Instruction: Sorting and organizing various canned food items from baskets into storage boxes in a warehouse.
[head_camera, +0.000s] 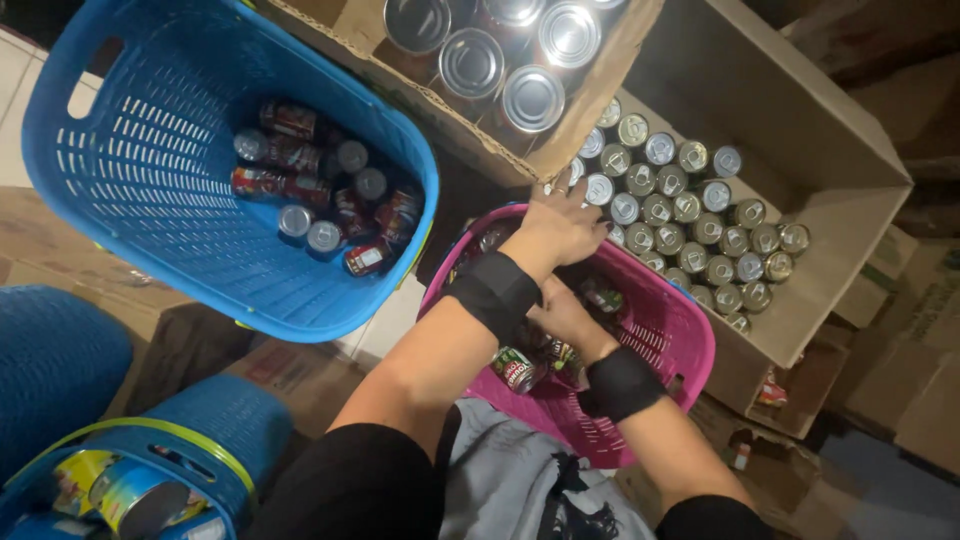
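Left hand (562, 228) reaches palm-down, fingers spread, over the pink basket (668, 330)'s far rim. Right hand (562, 312) dips inside among small cans (517, 369); its grip is hidden.

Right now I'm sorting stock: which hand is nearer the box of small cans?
Left. The left hand reaches the pink basket's far rim, beside the box of small cans; the right hand sits lower, inside the basket.

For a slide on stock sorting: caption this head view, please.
Both hands, left and right, reach into a pink basket of cans, beside a blue basket and boxes of cans.
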